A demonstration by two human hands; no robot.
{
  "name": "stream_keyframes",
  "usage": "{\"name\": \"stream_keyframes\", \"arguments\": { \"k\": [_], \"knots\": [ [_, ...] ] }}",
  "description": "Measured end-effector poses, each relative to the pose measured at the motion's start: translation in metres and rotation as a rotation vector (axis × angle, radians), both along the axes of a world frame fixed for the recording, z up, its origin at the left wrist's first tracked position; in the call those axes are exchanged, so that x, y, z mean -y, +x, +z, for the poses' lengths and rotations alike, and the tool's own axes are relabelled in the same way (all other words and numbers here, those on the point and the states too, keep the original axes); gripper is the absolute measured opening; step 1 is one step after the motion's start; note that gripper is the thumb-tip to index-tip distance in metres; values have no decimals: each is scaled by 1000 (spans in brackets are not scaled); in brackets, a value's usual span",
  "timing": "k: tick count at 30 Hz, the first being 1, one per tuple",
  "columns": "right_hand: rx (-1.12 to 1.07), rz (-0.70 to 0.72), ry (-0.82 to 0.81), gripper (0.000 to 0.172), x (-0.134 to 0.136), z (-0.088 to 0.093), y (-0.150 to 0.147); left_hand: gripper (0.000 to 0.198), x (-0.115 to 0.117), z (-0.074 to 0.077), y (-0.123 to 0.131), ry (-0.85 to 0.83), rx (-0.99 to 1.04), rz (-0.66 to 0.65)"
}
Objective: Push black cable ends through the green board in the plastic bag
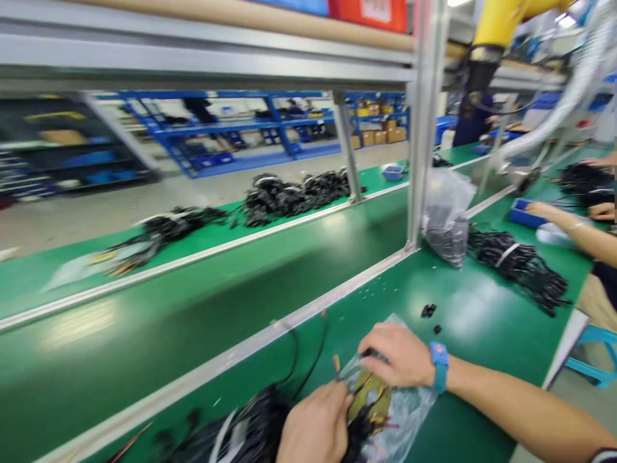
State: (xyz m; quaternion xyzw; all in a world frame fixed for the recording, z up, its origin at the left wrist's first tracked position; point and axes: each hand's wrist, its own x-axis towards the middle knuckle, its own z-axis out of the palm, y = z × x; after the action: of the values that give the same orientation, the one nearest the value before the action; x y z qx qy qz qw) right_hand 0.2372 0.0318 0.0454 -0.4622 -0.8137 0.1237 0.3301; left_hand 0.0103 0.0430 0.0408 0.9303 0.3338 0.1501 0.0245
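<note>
My left hand (pixel 315 421) is closed at the bottom centre, fingers curled round thin black cables whose coloured wire ends stick out. To its left lies a blurred bundle of black cables (pixel 250 427) with a white tie. My right hand (pixel 393 354), with a blue band at the wrist, is bent over a clear plastic bag (pixel 414 411); its fingers are pinched on a small dark piece too blurred to name. Between my hands, a yellowish round item (pixel 371 395) and coloured wire ends show on the bag.
Small black parts (pixel 428 310) lie beyond my right hand. A metal post (pixel 419 161) stands beside a bag of dark parts (pixel 448 218). More cable bundles (pixel 518 263), a blue bin (pixel 525 212) and another person's hands (pixel 554 212) are at the right.
</note>
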Motion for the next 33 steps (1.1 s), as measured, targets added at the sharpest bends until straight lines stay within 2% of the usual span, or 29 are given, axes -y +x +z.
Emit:
{"name": "stream_keyframes", "arguments": {
  "k": [3,6,9,13,19,25,33],
  "knots": [
    [-176,-37,-50,12,4,0,3,23,11,9,7,-88,-134,107],
    [-220,-61,-91,15,4,-1,6,21,16,12,10,-143,-163,164],
    [-203,-68,-131,16,3,0,9,22,19,10,9,-153,-95,191],
    [-157,-58,-197,19,2,0,13,28,20,1,6,-125,119,232],
    [-203,15,-322,16,3,2,14,31,22,-5,6,-93,266,228],
    [-210,41,-358,15,6,6,11,30,23,-3,7,-85,243,238],
    [-229,32,-349,15,7,4,10,29,23,-2,6,-103,210,234]
  ]
}}
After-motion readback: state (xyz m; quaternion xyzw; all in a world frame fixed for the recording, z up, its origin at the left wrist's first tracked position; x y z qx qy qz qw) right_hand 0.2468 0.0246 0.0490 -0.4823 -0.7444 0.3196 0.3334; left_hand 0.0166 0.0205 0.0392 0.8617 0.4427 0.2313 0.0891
